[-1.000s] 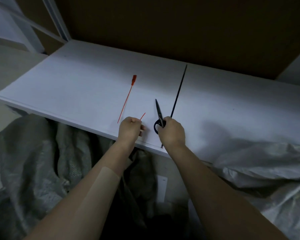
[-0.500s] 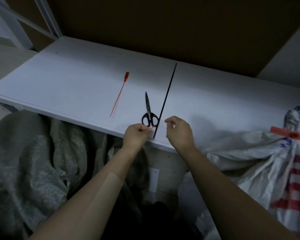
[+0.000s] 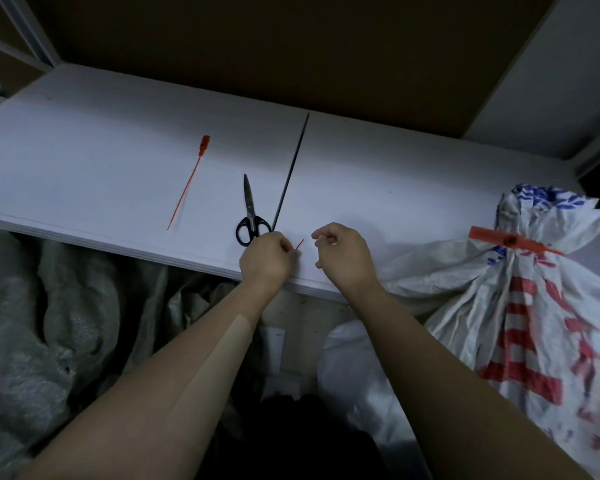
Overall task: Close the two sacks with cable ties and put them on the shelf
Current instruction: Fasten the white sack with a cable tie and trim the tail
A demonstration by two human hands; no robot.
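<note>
A white sack with red and blue print stands at the right, its neck cinched by a red cable tie. A loose red cable tie lies on the white shelf board. Black-handled scissors lie on the board just left of a long black cable tie. My left hand pinches a short red cut-off tie end near the board's front edge. My right hand hovers beside it, fingers curled, holding nothing. A grey sack slumps below the board at the left.
A brown back panel rises behind the board. A white upright bounds the shelf at the right, a metal frame post at the left. Dark floor space lies between the two sacks below my arms.
My right hand let go of the scissors, which now lie on the board. The view swung right, bringing the tied sack into sight. My left hand keeps pinching the red cut-off.
</note>
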